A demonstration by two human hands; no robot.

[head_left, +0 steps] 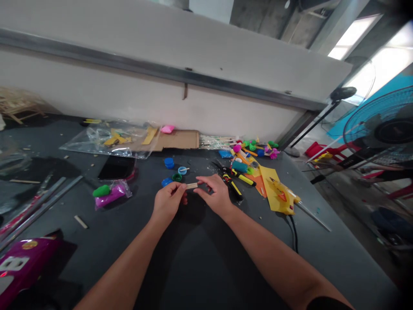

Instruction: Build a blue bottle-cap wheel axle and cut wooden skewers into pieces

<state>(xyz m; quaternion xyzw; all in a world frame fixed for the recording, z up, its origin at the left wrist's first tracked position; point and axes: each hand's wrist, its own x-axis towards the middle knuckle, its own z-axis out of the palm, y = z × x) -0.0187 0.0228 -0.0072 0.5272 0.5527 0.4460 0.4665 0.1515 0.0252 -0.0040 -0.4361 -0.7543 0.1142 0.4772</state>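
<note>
Small pale wooden sticks [192, 186] lie side by side between my two hands. My left hand [170, 199] pinches their left end between thumb and fingers. At their right end is my right hand [215, 193], its thumb and index finger apart around the tip; whether it touches them is hard to tell. Just beyond my hands are a blue cap [169, 162], a light blue cap [182, 170] with a small stick across it, and a green cap [177, 177]. Pliers with yellow and black handles [232, 185] lie right of my right hand.
A yellow glue gun [284, 197] with a black cord lies on yellow sheet at the right. On the left are a phone [116, 167], bagged purple clay [110, 194], metal strips [41, 209] and a purple device [27, 262]. A plastic bag [97, 140] and cardboard [181, 139] lie near the wall.
</note>
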